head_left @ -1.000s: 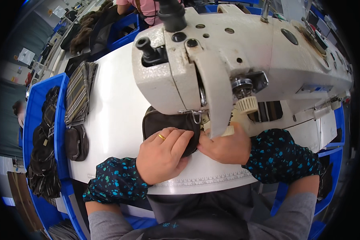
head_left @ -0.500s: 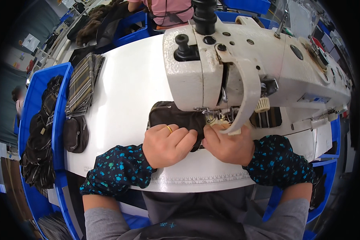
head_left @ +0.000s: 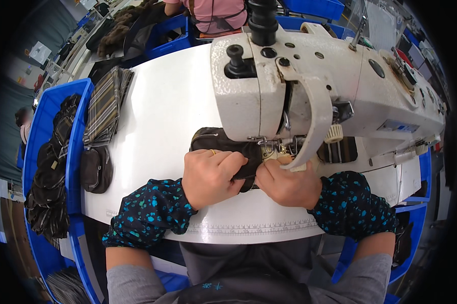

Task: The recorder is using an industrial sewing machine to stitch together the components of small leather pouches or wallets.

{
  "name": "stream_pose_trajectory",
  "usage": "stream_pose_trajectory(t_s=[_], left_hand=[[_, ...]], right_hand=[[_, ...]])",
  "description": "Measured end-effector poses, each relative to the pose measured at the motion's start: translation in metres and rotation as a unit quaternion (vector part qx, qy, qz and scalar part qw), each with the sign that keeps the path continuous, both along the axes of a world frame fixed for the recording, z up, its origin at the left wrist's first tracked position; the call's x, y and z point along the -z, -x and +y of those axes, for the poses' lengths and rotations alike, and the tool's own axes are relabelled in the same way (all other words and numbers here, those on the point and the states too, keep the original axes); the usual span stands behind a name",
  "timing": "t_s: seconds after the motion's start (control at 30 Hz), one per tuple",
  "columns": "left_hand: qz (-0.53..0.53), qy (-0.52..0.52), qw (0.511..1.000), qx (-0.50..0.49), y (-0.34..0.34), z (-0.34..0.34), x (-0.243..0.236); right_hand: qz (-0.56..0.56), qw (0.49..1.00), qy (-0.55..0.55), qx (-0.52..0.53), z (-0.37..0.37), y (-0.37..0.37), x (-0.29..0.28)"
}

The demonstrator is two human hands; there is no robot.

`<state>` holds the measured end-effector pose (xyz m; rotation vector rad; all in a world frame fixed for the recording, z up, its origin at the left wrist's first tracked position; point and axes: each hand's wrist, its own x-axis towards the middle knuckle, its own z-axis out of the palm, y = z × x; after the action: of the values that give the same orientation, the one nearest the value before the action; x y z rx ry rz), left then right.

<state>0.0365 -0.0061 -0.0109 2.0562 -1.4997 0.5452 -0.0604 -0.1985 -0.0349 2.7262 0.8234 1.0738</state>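
Note:
A dark brown zippered pouch (head_left: 204, 140) lies on the white table, its right side running up to the needle area of a white sewing machine (head_left: 243, 109). My left hand (head_left: 211, 175) is closed on the pouch's near edge, thumb below and curled fingers on top; a ring shows on one finger. Close beside the needle, my right hand (head_left: 288, 183) is closed too, its fingers pinched at the pouch's right edge. The machine's curved guard partly covers those fingertips. Under the machine arm, to the right, lies a striped fabric piece (head_left: 344, 150).
A stack of striped fabric pieces (head_left: 104, 109) and another dark pouch (head_left: 96, 169) lie at the table's left. Beyond stands a blue bin (head_left: 81, 131) heaped with dark pouches. A person in pink (head_left: 218, 17) sits at the far side. More blue bins (head_left: 408, 238) stand at right.
My left hand has shifted slightly up and turned, its fingers bunching more over the pouch edge. My right hand has moved only a little at the needle.

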Motion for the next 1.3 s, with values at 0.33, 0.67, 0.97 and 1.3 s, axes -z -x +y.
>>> stream_pose_trajectory(t_s=[0.33,0.67,0.97,1.3], left_hand=[[-0.057,0.030,0.997,0.036,-0.003,0.008,0.002],[0.051,0.046,0.998,-0.003,-0.007,0.001,0.007],[0.218,-0.060,0.964,0.141,-0.018,0.017,-0.020],[0.251,-0.111,0.951,0.139,-0.023,0.012,-0.002]], right_hand=[[0.048,0.993,-0.106,-0.038,-0.005,-0.006,-0.004],[0.008,0.998,-0.062,-0.022,-0.002,-0.003,-0.002],[0.000,0.998,-0.054,-0.017,-0.002,-0.001,-0.001],[0.107,0.990,-0.084,-0.030,0.004,0.013,0.002]])
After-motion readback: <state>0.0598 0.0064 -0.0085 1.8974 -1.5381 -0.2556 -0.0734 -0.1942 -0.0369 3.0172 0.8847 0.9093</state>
